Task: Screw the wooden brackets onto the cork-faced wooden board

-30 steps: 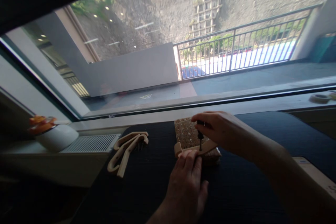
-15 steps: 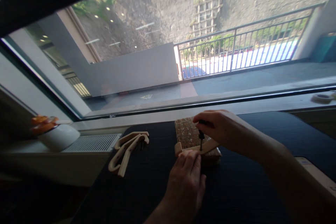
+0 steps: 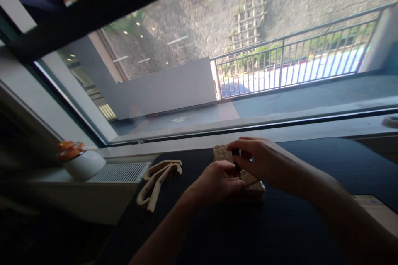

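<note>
A wooden perforated board [image 3: 221, 153] lies on the dark table [image 3: 280, 223] by the window. My right hand [image 3: 261, 161] is closed around a small dark screwdriver [image 3: 238, 168], its tip pointing down at a wooden piece on the board. My left hand [image 3: 217, 181] lies curled over that wooden piece at the board's near edge and hides most of it. Two curved wooden pieces [image 3: 157, 178] lie together to the left of the board, apart from both hands.
A white pot with something orange on top [image 3: 81, 160] stands on the sill at the left, beside a vent grille [image 3: 120, 172]. A roll of tape [image 3: 391, 122] sits on the sill at far right. A light flat object [image 3: 377, 212] lies at the table's right edge.
The view has tilted up and shifted. My left hand moved forward onto the wooden piece and now covers it. My right hand still holds the screwdriver at the same spot.
</note>
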The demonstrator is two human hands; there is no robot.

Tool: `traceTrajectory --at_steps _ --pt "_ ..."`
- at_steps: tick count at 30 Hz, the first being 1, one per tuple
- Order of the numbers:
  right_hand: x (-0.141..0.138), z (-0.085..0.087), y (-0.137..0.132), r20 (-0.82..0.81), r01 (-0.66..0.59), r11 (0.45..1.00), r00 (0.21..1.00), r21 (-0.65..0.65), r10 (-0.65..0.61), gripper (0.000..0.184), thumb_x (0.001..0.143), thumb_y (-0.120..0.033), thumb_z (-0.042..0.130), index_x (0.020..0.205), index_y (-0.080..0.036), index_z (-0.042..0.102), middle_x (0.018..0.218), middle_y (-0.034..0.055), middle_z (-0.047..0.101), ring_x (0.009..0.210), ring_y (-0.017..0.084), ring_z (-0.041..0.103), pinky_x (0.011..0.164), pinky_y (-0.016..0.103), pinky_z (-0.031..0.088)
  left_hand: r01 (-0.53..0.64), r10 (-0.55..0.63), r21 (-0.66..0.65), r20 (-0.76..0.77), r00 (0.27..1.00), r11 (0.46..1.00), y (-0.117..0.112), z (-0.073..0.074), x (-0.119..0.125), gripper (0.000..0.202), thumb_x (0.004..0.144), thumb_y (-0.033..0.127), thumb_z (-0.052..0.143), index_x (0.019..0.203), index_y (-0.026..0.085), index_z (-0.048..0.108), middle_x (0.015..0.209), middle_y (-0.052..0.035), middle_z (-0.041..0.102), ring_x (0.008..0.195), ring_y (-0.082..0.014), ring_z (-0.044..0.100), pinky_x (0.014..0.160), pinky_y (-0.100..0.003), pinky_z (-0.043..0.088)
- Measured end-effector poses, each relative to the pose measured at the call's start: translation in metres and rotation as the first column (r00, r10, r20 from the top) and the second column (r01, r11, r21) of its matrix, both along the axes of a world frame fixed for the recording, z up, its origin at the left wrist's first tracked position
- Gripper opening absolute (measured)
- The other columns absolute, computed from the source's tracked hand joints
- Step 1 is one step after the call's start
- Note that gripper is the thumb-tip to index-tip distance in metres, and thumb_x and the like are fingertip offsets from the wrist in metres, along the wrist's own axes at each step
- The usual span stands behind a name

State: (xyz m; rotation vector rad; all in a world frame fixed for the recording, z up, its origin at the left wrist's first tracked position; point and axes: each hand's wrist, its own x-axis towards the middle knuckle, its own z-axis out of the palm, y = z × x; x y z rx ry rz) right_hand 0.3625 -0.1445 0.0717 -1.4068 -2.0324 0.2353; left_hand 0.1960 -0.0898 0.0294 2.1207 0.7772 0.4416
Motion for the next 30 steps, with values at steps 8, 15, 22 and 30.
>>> traceTrajectory --at_steps 8,15,22,30 --pt "0.0 0.002 0.001 -0.01 -0.021 1.0 1.0 -0.005 0.021 0.027 0.086 -0.018 0.049 0.1 -0.022 0.072 0.093 0.0028 0.071 0.08 0.016 0.064 0.067 0.023 0.042 -0.15 0.153 -0.029 0.151 0.977 0.988 0.008 -0.031 0.012 0.021 0.075 0.032 0.064 0.077 0.012 0.071 0.064 0.0003 0.062 0.06 -0.0118 0.052 0.058 -0.022 0.038" --pt "0.001 -0.003 0.009 0.002 0.039 0.999 0.999 0.005 -0.039 0.018 0.083 -0.024 0.055 0.092 -0.021 0.07 0.083 0.001 0.069 0.072 0.015 0.06 0.061 0.023 0.039 -0.161 0.16 0.004 0.098 0.982 0.987 0.008 -0.028 0.011 0.024 0.076 0.037 0.063 0.075 0.014 0.069 0.062 0.0018 0.057 0.057 -0.0102 0.047 0.054 -0.022 0.034" --pt "0.001 -0.005 0.009 0.014 0.059 0.998 0.998 0.01 -0.059 0.023 0.086 -0.023 0.051 0.097 -0.023 0.071 0.094 0.0013 0.069 0.076 0.014 0.062 0.063 0.024 0.041 -0.191 0.185 0.014 0.176 0.967 0.981 0.006 -0.024 0.014 0.024 0.077 0.039 0.062 0.075 0.015 0.064 0.062 0.0029 0.055 0.057 -0.0097 0.044 0.056 -0.023 0.036" --pt "0.003 -0.001 0.005 -0.01 0.005 0.999 1.0 0.036 -0.005 0.024 0.085 -0.018 0.051 0.094 -0.024 0.072 0.089 -0.001 0.071 0.076 0.013 0.063 0.064 0.022 0.043 -0.252 0.238 0.039 0.219 0.946 0.967 0.005 -0.02 0.015 0.021 0.074 0.035 0.065 0.068 0.017 0.057 0.06 0.0046 0.051 0.057 -0.0096 0.045 0.055 -0.022 0.035"
